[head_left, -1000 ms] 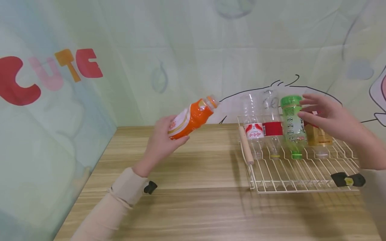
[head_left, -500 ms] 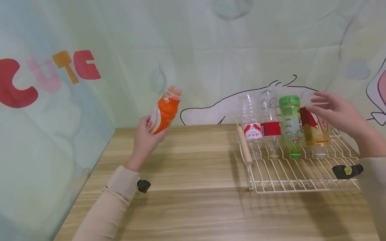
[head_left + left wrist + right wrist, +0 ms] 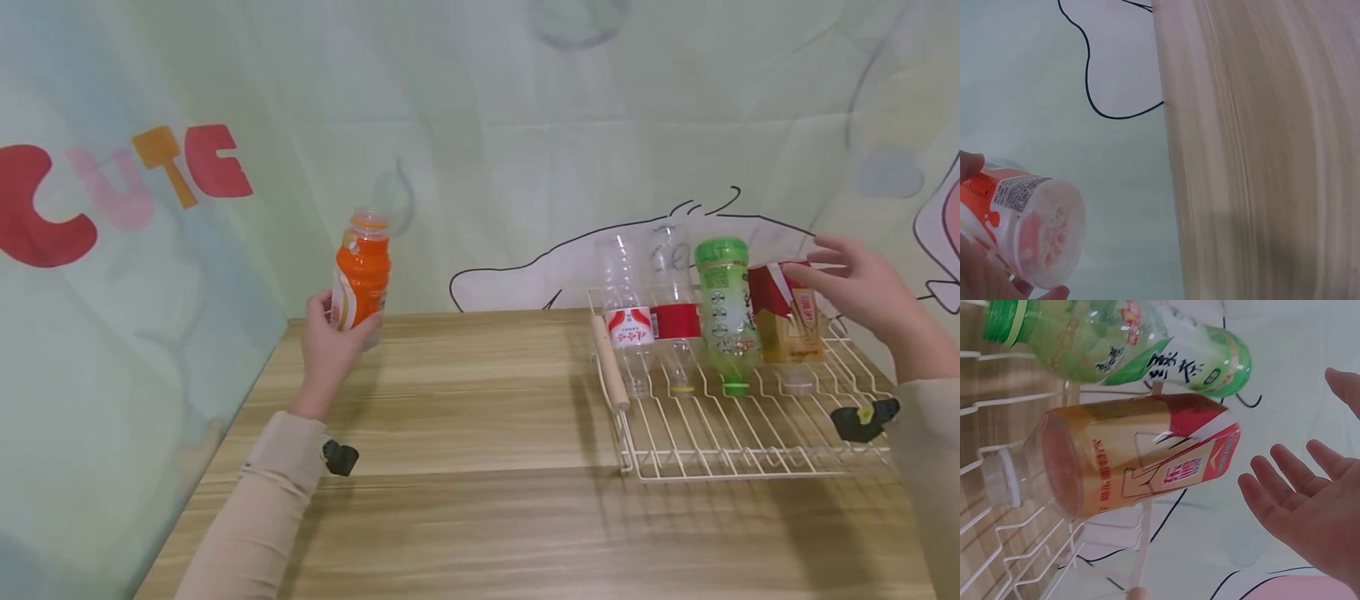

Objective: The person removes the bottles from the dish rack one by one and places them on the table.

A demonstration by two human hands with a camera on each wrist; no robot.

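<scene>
My left hand point(image 3: 333, 350) grips an orange-labelled plastic bottle point(image 3: 363, 279) by its lower half, over the back left of the table. The bottle stands nearly upright with its uncapped neck on top. Its translucent base point(image 3: 1054, 234) faces the left wrist camera. At the right, my right hand point(image 3: 873, 292) hangs with fingers spread and holds nothing. Closest to it is a gold-and-red-labelled bottle point(image 3: 1141, 453), upside down in a white wire rack point(image 3: 720, 477). Next to that a green bottle point(image 3: 727, 312) also rests neck down.
Two clear bottles stand inverted at the rack's left, one with a white-and-red label point(image 3: 631, 327), one with a red label point(image 3: 677, 321). A wooden handle point(image 3: 611, 362) runs along the rack's left side. Behind the wooden table point(image 3: 465, 517) hangs a printed curtain point(image 3: 480, 167).
My left hand has carried the orange-labelled bottle leftward, away from the rack, and turned it from tilted to nearly upright. My right hand has drawn back slightly to the right from the bottles.
</scene>
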